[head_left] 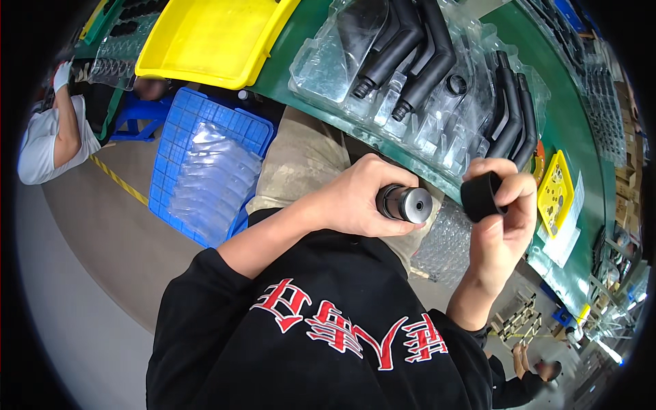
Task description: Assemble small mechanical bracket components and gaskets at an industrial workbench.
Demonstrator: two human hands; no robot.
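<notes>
Bright, even overhead light — glare on the clear plastic trays [437,116]; fisheye bending and dark vignette at the rim.

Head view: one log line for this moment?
left hand: grips black cylindrical part with grey end | right hand: pinches black ring-shaped sleeve | parts apart

A long green desk [577,137] curves across the top. The floor [102,260] is grey, with a yellow-black line [117,179]. A blue crate [198,116] stands on it.

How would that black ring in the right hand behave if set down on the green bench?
The black ring looks round and short, so on its edge it would likely roll; flat, it should sit steady. The right hand pinches it with fingertips only, so it is probably light. Its matte surface suggests little slipping.
</notes>
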